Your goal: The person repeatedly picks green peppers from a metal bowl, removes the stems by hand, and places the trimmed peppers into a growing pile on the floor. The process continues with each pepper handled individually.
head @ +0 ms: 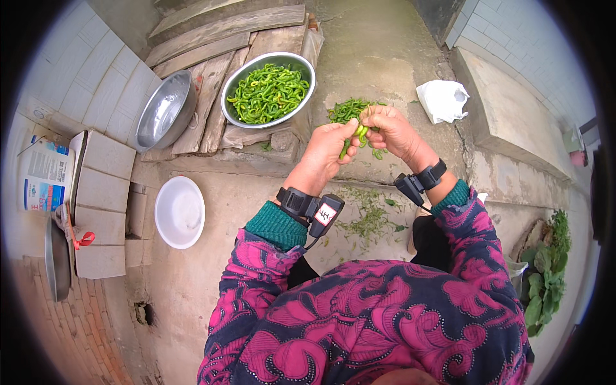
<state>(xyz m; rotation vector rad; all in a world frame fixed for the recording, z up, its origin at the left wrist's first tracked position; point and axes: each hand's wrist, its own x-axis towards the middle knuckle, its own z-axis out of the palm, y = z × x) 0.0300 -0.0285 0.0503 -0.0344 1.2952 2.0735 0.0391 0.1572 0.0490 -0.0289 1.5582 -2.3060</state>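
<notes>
Green chili peppers (362,132) are pinched in my left hand (332,146), one of them sticking out below its fingers. My right hand (392,130) meets it from the other side, its thumb and fingertips closed at the upper end of a pepper. Behind and partly hidden by both hands, a small pile of green peppers (349,109) lies on the concrete. A steel basin (310,91) heaped with green peppers stands beyond my left hand on wooden planks. Pepper stems and leaf scraps (368,216) are scattered on the floor below my hands.
An oval-looking metal basin (163,113) leans at the left by the planks (216,77). On the floor sits a white plastic bowl (179,211). To the right lie a white plastic bag (442,101), a concrete ledge (510,110) and leafy plants (544,279). A low step edge crosses beneath my hands.
</notes>
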